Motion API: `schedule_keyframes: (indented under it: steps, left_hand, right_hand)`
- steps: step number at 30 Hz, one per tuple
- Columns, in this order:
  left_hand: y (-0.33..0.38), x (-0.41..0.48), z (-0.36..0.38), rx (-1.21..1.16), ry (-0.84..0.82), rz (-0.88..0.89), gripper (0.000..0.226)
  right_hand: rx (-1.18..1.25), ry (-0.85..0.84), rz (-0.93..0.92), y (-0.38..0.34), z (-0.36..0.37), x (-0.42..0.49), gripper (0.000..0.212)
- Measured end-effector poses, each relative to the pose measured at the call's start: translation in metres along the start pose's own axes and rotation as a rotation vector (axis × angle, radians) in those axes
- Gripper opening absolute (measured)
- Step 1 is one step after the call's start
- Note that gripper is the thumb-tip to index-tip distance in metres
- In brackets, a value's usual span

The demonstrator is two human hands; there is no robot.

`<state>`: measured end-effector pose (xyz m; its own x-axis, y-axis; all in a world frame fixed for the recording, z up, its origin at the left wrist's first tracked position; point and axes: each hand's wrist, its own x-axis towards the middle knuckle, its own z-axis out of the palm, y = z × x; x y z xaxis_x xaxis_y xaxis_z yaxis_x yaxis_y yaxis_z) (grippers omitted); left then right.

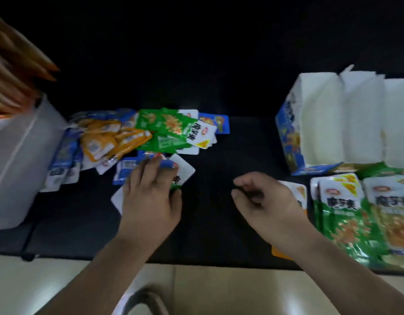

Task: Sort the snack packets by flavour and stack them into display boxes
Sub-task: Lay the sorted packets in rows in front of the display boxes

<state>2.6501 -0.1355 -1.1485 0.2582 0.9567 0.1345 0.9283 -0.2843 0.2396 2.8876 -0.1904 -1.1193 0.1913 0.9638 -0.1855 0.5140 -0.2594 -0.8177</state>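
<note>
Packet (184,172) under sort lies on the black table (219,223), at the 5 o'clock edge of the mixed pile (151,133). My left hand (151,194) covers its middle, fingers laid across it and thumb against its near edge. I cannot tell whether that is a pinch or only a press. White corners show on both sides of the hand, so I read the long axis as running 8 o'clock to 2 o'clock, printed end toward 2. A strip of green shows by the thumb; flavour judged green, not confirmed.

Right hand (269,201) hangs at 3 o'clock from the packet, fingers loosely curled, grasping nothing. Green stack (339,214) lies beyond it, also at 3 o'clock. The open box (332,123) stands at 2 o'clock. Left hand is the nearer, in contact. Next move, in my judgement: carry toward 3 o'clock, turning the packet to the stack's 12-to-6 axis.
</note>
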Motion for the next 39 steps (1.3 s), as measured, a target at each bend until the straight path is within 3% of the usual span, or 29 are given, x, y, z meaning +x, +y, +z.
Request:
schedule_keyframes:
  steps: [2, 5, 10, 15, 18, 20, 23, 25, 27, 30, 35, 39]
  left_hand:
    - [-0.019, -0.002, -0.002, 0.185, -0.132, -0.149, 0.079]
    - [-0.021, -0.017, -0.002, 0.097, -0.210, -0.349, 0.106]
    - [-0.028, -0.054, 0.001, 0.035, -0.047, -0.287, 0.085]
    - [-0.026, -0.041, -0.012, -0.019, 0.046, -0.229, 0.068]
    - [-0.003, -0.039, -0.023, -0.368, 0.100, -0.281, 0.058]
    - [0.019, -0.040, -0.030, -0.549, 0.058, -0.203, 0.050]
    - [0.035, -0.041, -0.032, -0.673, -0.055, -0.019, 0.036]
    - [0.016, -0.039, -0.025, -0.530, 0.013, 0.018, 0.031]
    - [-0.017, -0.032, -0.017, -0.264, 0.049, -0.044, 0.045]
    - [-0.056, -0.029, -0.012, -0.147, -0.087, -0.222, 0.073]
    - [-0.049, -0.048, 0.002, -0.048, 0.057, -0.118, 0.040]
    - [-0.032, -0.050, 0.002, 0.039, 0.151, 0.050, 0.026]
  right_hand:
    - [-0.133, -0.101, -0.057, -0.009, 0.017, 0.017, 0.031]
    - [-0.450, -0.165, -0.116, -0.011, 0.034, 0.035, 0.051]
    - [-0.628, -0.175, -0.189, -0.002, 0.042, 0.034, 0.059]
    - [-0.473, -0.141, -0.046, -0.025, 0.038, 0.031, 0.037]
    - [-0.052, -0.099, 0.151, -0.053, 0.043, 0.020, 0.041]
    - [0.203, -0.103, 0.239, -0.066, 0.054, 0.013, 0.037]
    - [0.301, -0.077, 0.314, -0.061, 0.067, 0.012, 0.023]
    - [0.301, -0.064, 0.346, -0.050, 0.061, 0.019, 0.021]
    - [0.299, -0.106, 0.358, -0.040, 0.054, 0.025, 0.018]
    - [0.320, -0.100, 0.347, -0.028, 0.050, 0.029, 0.007]
    - [0.290, -0.023, 0.279, -0.016, 0.057, 0.028, 0.025]
    - [0.311, -0.091, 0.272, -0.007, 0.053, 0.025, 0.034]
